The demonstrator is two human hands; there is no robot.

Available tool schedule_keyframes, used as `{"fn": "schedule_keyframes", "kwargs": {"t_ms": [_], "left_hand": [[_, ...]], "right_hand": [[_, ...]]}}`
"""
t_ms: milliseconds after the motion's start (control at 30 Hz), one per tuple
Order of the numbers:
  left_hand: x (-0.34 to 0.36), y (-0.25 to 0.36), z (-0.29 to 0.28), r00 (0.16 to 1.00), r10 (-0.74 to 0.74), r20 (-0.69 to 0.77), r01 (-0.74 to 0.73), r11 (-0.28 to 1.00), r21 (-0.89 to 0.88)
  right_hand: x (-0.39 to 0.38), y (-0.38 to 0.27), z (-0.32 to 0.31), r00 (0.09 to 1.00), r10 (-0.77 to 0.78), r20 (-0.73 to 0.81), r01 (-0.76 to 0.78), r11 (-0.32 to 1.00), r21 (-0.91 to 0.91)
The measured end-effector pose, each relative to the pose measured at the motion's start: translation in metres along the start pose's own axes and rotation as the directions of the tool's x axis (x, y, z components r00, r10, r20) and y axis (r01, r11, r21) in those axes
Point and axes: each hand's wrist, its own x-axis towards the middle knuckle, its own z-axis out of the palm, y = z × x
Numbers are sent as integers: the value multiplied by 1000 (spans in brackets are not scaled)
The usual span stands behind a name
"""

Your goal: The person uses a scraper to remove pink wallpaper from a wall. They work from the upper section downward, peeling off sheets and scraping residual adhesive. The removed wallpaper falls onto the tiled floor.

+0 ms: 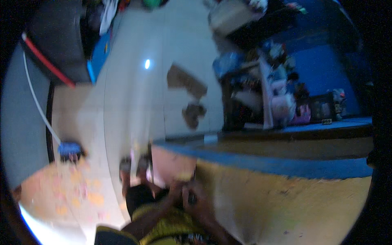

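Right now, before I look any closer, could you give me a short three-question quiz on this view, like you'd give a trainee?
1. True or false: the person's left hand and right hand are close together.

2. What colour is the head of the broom-like tool at the left of the picture?
A) red
B) blue
C) yellow

3. Where does the larger flat brown piece lie, seen against the crowded stand?

Key:
1. True.
2. B.
3. On the pale floor, to the left of the stand in the picture.
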Motion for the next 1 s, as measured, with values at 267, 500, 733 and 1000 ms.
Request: {"fn": "schedule_keyframes", "kwargs": {"t_ms": [267,500,733,1000], "left_hand": [[43,36,-43,997,-56,52,52,997,64],[48,46,-55,998,-28,54,22,994,103],[61,62,-68,998,-30,55,23,992,122],[74,100,-89,999,-29,30,24,986,163]], "right_hand": [[16,-14,7,981,-51,-189,65,995,71],[13,9,13,993,8,-121,-3,999,43],[1,43,33,972,232,37,-232,924,304],[-34,20,65,957,155,245,-214,947,239]]}}
